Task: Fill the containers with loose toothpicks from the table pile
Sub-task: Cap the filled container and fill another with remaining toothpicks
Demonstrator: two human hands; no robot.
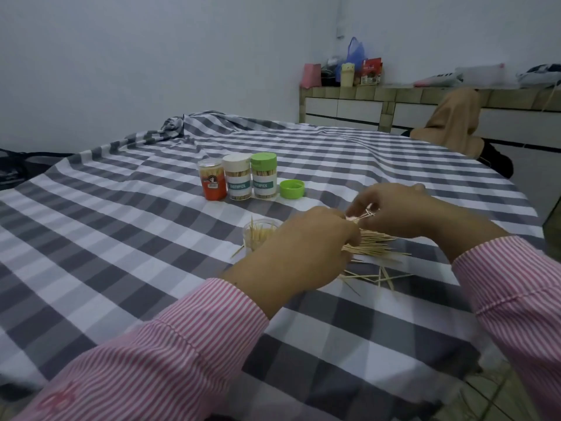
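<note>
Here, both sleeved arms are stretched forward over the counter (121, 268). The left hand (303, 253) is curled down onto the toothpick pile (373, 249), its grip closed on a bundle. A few toothpicks are pinched by the right hand (400, 211). The open container (259, 235) is seen just left of the pile.

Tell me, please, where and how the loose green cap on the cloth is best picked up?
Probably by its round side wall, from straight above. The green cap sits flat and alone on the cloth, just right of the green-lidded jar, so thumb and finger can pinch opposite sides.
</note>
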